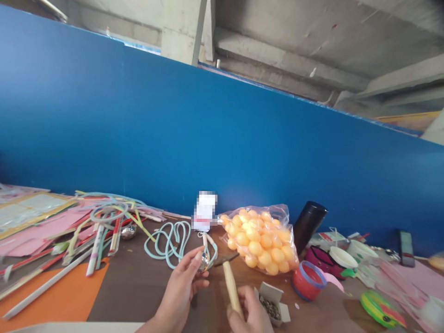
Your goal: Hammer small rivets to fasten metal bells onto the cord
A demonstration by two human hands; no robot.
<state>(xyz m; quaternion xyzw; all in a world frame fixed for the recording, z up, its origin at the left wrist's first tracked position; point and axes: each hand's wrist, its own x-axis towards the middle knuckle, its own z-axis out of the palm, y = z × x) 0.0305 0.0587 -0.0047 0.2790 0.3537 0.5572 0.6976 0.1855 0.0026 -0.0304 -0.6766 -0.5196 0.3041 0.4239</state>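
Note:
My left hand [182, 286] pinches a small shiny metal piece [203, 262] on the end of a pale teal cord [169, 238] that lies looped on the brown table [138, 282]. A small hammer [229, 280] with a pale wooden handle is gripped in my right hand [250, 312]. Its dark head sits just right of the metal piece. A small open white box [272, 303] of tiny metal parts lies beside my right hand.
A clear bag of orange balls [258, 240] lies behind the hammer. To the right are a black cylinder [308, 224], a red cup [308, 280], white lids and a phone [405, 247]. Coloured tubes and sticks [107, 222], pink paper and an orange sheet [58, 296] cover the left. A blue wall [222, 138] stands behind.

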